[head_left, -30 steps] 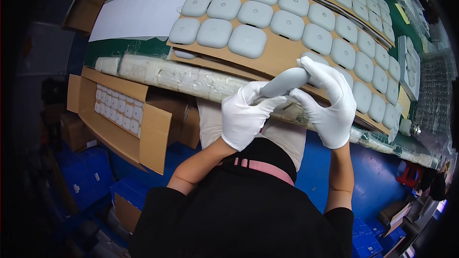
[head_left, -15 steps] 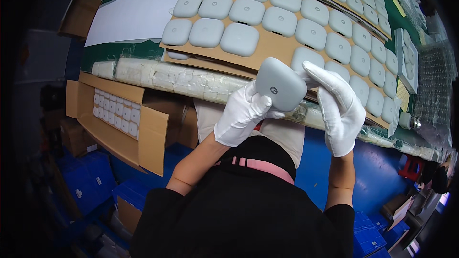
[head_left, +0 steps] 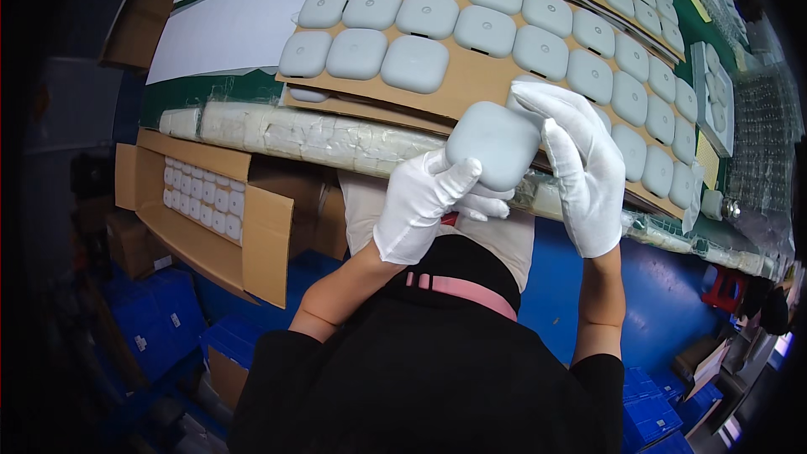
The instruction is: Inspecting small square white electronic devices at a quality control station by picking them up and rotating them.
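Note:
My left hand (head_left: 429, 202), in a white glove, is closed on a pale grey, rounded-square plastic case (head_left: 494, 145). Its thumb lies along the near left edge while the other fingers pass underneath. A plain face of the case is turned up, tilted over the table's front edge. Just to the right is my right hand (head_left: 584, 160), also gloved, with fingers stretched out and the thumb apart. Its fingertips hover over a matching case on the table, partly hiding it. Whether the thumb touches the held case I cannot tell.
Rows of matching cases (head_left: 427, 15) lie on a brown cardboard sheet (head_left: 471, 84) on the green table. White paper (head_left: 235, 25) lies to the left. An open carton (head_left: 269, 240) with small white pieces stands below left. Clear plastic trays (head_left: 761, 139) are at the right.
The held case has turned so that its marked face no longer shows and a plain one does. My right hand has shifted slightly up and left.

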A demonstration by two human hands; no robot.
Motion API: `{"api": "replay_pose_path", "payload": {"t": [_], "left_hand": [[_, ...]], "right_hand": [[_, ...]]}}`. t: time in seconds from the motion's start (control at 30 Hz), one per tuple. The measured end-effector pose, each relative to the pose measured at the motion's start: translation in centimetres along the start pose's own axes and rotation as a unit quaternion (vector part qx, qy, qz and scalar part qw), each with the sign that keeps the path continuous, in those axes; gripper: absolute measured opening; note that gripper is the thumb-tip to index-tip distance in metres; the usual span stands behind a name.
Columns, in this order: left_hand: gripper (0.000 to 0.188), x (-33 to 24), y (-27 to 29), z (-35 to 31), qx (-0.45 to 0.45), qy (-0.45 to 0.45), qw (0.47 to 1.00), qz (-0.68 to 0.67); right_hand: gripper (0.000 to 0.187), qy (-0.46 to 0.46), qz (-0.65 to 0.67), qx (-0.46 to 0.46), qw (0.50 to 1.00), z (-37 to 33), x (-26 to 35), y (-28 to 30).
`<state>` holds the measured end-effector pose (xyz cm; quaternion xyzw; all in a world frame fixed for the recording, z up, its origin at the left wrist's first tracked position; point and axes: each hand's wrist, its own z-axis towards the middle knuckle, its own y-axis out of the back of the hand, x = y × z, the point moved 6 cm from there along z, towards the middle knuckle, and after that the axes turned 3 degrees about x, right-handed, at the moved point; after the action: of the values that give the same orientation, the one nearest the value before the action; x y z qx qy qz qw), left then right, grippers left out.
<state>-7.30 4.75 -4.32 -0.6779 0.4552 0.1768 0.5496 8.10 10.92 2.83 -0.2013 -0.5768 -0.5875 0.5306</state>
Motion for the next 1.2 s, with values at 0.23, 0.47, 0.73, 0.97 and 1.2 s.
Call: {"api": "replay_pose_path", "payload": {"t": [0.23, 0.47, 0.73, 0.97, 1.2], "left_hand": [[0.04, -2.3, -1.5, -0.3, -0.022, -0.104, 0.964, 0.243], [0.039, -2.2, -1.7, -0.1, -0.037, -0.12, 0.981, 0.145], [0.062, -1.5, -0.2, -1.2, 0.006, -0.235, 0.949, 0.21], [0.061, -1.9, 0.4, -1.7, -0.006, -0.278, 0.944, 0.18], [0.059, -1.7, 0.3, -1.4, -0.001, -0.262, 0.954, 0.143]], "right_hand": [[0.048, -0.062, 0.22, 0.128, 0.965, -0.6, -0.2, -2.6], [0.078, -0.281, 0.546, 0.144, 0.776, -1.9, -3.3, -5.8], [0.088, -0.272, 0.718, 0.15, 0.623, -0.9, -3.5, -4.5], [0.092, -0.299, 0.743, 0.122, 0.587, -0.7, -3.7, -4.6], [0.093, -0.285, 0.721, 0.121, 0.619, -0.8, -4.0, -4.0]]}}
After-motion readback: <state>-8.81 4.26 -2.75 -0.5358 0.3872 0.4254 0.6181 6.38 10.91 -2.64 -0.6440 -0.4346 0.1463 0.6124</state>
